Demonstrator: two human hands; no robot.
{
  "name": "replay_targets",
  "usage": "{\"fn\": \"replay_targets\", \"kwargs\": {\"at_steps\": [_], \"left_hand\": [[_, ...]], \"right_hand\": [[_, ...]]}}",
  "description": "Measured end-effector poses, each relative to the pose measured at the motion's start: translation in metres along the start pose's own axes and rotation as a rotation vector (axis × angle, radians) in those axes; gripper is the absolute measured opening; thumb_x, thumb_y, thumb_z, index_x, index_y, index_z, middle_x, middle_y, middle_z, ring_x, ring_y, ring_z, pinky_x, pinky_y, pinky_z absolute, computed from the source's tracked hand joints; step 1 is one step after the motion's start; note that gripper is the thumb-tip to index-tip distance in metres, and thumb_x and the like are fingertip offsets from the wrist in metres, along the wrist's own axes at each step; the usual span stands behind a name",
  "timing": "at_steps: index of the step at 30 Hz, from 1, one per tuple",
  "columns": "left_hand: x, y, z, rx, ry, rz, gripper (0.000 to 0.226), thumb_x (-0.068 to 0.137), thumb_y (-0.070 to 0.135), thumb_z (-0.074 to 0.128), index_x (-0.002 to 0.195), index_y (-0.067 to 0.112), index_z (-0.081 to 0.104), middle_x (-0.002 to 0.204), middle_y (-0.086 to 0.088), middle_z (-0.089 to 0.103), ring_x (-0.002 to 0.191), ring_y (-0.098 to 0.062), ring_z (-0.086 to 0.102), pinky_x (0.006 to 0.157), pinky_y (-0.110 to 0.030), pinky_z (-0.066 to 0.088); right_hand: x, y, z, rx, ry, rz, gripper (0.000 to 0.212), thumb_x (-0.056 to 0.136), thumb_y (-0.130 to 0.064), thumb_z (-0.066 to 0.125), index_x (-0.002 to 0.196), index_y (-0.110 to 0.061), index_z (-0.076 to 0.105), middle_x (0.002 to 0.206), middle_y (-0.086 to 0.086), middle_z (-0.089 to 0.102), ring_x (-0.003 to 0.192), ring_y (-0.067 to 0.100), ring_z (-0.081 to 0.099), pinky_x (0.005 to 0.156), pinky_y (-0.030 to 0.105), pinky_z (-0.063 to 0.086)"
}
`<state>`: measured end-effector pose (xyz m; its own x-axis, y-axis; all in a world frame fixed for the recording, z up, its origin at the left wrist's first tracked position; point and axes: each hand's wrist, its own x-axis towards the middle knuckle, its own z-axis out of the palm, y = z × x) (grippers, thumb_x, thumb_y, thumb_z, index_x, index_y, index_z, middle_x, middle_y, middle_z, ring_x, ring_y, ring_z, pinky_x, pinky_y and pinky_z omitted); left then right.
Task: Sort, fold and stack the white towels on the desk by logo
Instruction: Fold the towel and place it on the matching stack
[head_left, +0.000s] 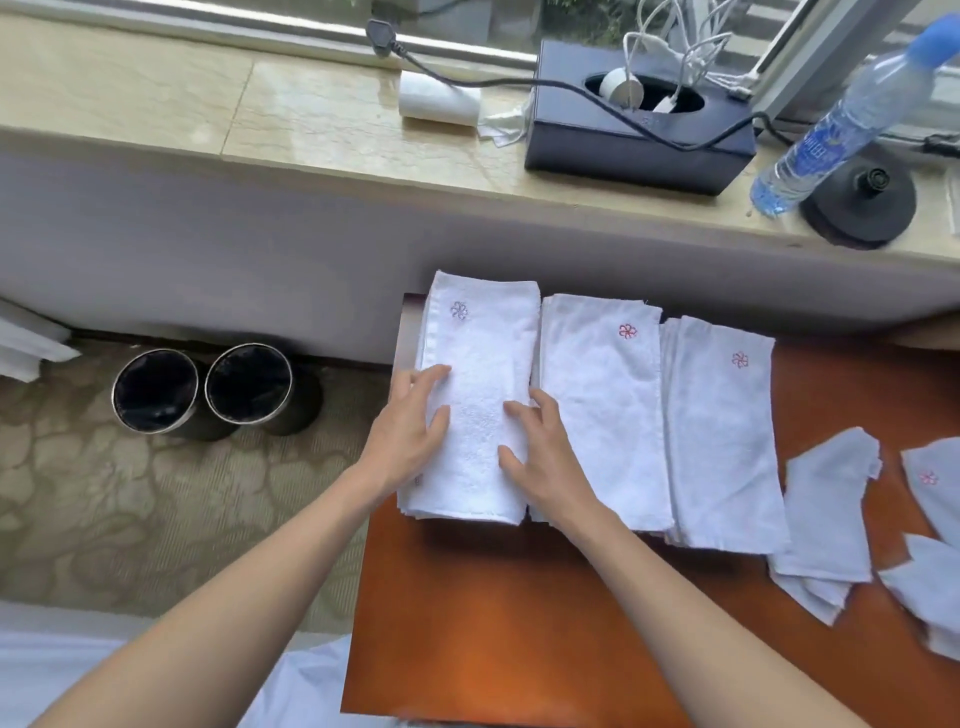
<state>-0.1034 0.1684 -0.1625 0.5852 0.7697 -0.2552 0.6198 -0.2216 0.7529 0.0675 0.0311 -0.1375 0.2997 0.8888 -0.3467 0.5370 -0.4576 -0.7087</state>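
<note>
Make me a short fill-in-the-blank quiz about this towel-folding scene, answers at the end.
1. The left hand and right hand both rest on the ____ towel stack of three.
2. On the carpet beside the desk stand ____ round bins.
3. The water bottle on the windowsill has a ____ cap.
Answers: leftmost, two, blue.

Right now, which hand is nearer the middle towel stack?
Right. The right hand rests on the left stack, beside the middle stack; the left hand presses the left stack's opposite edge.
</note>
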Motion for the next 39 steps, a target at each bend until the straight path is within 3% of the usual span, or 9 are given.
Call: {"fn": "replay_targets", "kwargs": {"at_steps": [3, 6, 11, 15, 19, 22, 26, 32, 39], "left_hand": [[-0.020, -0.004, 0.002, -0.014, 0.000, -0.025, 0.050, 0.101, 0.014, 0.052, 0.150, 0.020, 0.044, 0.134, 0.001, 0.039, 0.110, -0.022, 0.058, 0.097, -0.037, 0.048], [-0.030, -0.004, -0.002, -0.003, 0.008, -0.087, 0.052, 0.102, 0.019, 0.052, 0.152, 0.022, 0.039, 0.134, 0.001, 0.037, 0.105, -0.021, 0.058, 0.090, -0.035, 0.046], [-0.050, -0.001, -0.005, 0.177, -0.024, -0.078, 0.053, 0.098, 0.021, 0.057, 0.148, 0.017, 0.039, 0.130, -0.003, 0.034, 0.086, -0.028, 0.058, 0.078, -0.043, 0.052], [-0.076, 0.001, 0.001, 0.486, 0.073, 0.050, 0.045, 0.089, 0.020, 0.064, 0.133, 0.012, 0.054, 0.118, -0.011, 0.043, 0.097, -0.032, 0.048, 0.086, -0.047, 0.044], [-0.108, 0.011, 0.013, 0.571, 0.090, 0.108, 0.048, 0.090, 0.020, 0.067, 0.136, 0.012, 0.057, 0.136, -0.015, 0.048, 0.124, -0.037, 0.047, 0.104, -0.050, 0.037], [-0.131, 0.029, 0.029, 0.596, 0.115, 0.191, 0.047, 0.088, 0.016, 0.067, 0.135, 0.012, 0.059, 0.140, -0.017, 0.050, 0.132, -0.037, 0.047, 0.111, -0.053, 0.031], [-0.155, 0.075, 0.072, 0.604, 0.062, 0.238, 0.047, 0.094, 0.020, 0.060, 0.140, 0.015, 0.053, 0.145, -0.010, 0.047, 0.143, -0.030, 0.038, 0.121, -0.057, 0.017], [-0.197, 0.151, 0.161, 0.723, -0.038, 0.321, 0.053, 0.102, 0.033, 0.047, 0.153, 0.022, 0.038, 0.160, -0.002, 0.032, 0.152, -0.023, 0.021, 0.124, -0.050, 0.005], [-0.246, 0.232, 0.275, 0.811, -0.209, 0.438, 0.064, 0.101, 0.039, 0.047, 0.160, 0.027, 0.024, 0.171, 0.000, 0.012, 0.158, -0.022, 0.002, 0.125, -0.054, -0.004]], "right_hand": [[-0.021, -0.002, 0.011, -0.050, -0.024, 0.019, 0.061, 0.100, -0.016, 0.060, 0.156, -0.009, 0.038, 0.168, 0.011, 0.013, 0.155, 0.025, 0.019, 0.126, 0.038, 0.023], [-0.039, -0.005, 0.016, -0.054, -0.045, 0.038, 0.063, 0.102, -0.015, 0.056, 0.160, -0.008, 0.032, 0.172, 0.011, 0.006, 0.159, 0.020, 0.008, 0.128, 0.032, 0.015], [-0.063, -0.005, 0.013, -0.096, -0.009, 0.026, 0.055, 0.102, -0.014, 0.055, 0.154, -0.006, 0.039, 0.170, 0.007, 0.013, 0.156, 0.019, 0.018, 0.123, 0.027, 0.022], [-0.088, -0.005, 0.010, -0.101, 0.010, 0.030, 0.052, 0.106, -0.022, 0.050, 0.157, -0.015, 0.039, 0.171, 0.000, 0.018, 0.156, 0.011, 0.019, 0.118, 0.017, 0.016], [-0.120, -0.001, 0.000, -0.107, 0.029, 0.007, 0.051, 0.107, -0.024, 0.050, 0.157, -0.022, 0.041, 0.170, -0.007, 0.023, 0.154, 0.006, 0.021, 0.117, 0.016, 0.018], [-0.146, 0.010, -0.011, -0.137, 0.047, 0.004, 0.050, 0.107, -0.024, 0.048, 0.157, -0.022, 0.042, 0.168, -0.008, 0.026, 0.153, 0.008, 0.025, 0.120, 0.021, 0.022], [-0.188, 0.047, -0.033, -0.158, 0.107, 0.006, 0.050, 0.109, -0.029, 0.046, 0.158, -0.020, 0.040, 0.167, -0.006, 0.032, 0.154, 0.009, 0.023, 0.128, 0.031, 0.020], [-0.281, 0.140, -0.076, -0.162, 0.228, 0.116, 0.047, 0.108, -0.035, 0.047, 0.155, -0.028, 0.045, 0.164, -0.010, 0.037, 0.153, 0.008, 0.027, 0.118, 0.020, 0.014], [-0.404, 0.243, -0.134, -0.118, 0.318, 0.254, 0.047, 0.109, -0.039, 0.045, 0.155, -0.029, 0.044, 0.164, -0.011, 0.036, 0.152, 0.008, 0.029, 0.120, 0.026, 0.022]]}}
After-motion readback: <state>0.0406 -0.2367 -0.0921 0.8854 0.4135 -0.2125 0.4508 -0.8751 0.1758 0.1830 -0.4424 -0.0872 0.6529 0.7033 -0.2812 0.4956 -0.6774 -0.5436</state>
